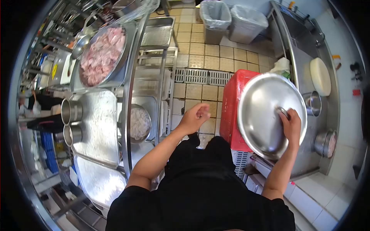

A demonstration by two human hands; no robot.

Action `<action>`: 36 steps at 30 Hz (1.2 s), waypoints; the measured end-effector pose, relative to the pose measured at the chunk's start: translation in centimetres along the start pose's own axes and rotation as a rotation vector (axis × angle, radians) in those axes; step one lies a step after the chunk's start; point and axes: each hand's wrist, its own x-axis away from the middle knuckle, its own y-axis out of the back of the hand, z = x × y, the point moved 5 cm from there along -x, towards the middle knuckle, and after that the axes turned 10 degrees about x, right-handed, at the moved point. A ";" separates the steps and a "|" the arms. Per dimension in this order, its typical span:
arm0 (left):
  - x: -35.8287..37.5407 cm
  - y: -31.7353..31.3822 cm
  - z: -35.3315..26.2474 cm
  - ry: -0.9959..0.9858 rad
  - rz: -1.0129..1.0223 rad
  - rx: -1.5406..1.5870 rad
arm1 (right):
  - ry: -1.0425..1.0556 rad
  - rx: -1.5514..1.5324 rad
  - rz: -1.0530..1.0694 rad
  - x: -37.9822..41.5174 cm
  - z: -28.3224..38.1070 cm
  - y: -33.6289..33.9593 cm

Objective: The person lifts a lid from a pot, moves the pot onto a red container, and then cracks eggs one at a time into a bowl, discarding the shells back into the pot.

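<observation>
A large round metal lid [262, 111] tilts up over the red box [230, 115] at the right. My right hand [291, 127] is closed round the loop handle in the middle of this lid, and part of the handle is hidden by my fingers. My left hand [194, 117] hovers over the tiled floor in front of my body, with its fingers loosely curled and apart and nothing visible in them. The lid covers much of the red box's right side.
On the left rack stand a big bowl of raw meat [103, 57], metal trays [96, 127] and a lower bowl of pale food [139, 123]. A steel sink counter [298, 69] at right carries a round white board [320, 77] and pots [312, 104]. Lined bins [216, 19] stand ahead.
</observation>
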 end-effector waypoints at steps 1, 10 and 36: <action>-1.0 -1.0 -3.7 0.003 0.022 0.000 | 0.012 0.011 0.038 -0.6 2.3 -0.5; -12.3 -0.8 -9.3 -0.387 0.028 -0.865 | 0.237 -0.202 0.201 -6.6 19.6 -15.4; -15.7 41.3 15.3 0.812 -1.632 -0.164 | -1.407 -0.455 -0.272 3.2 -18.0 -22.5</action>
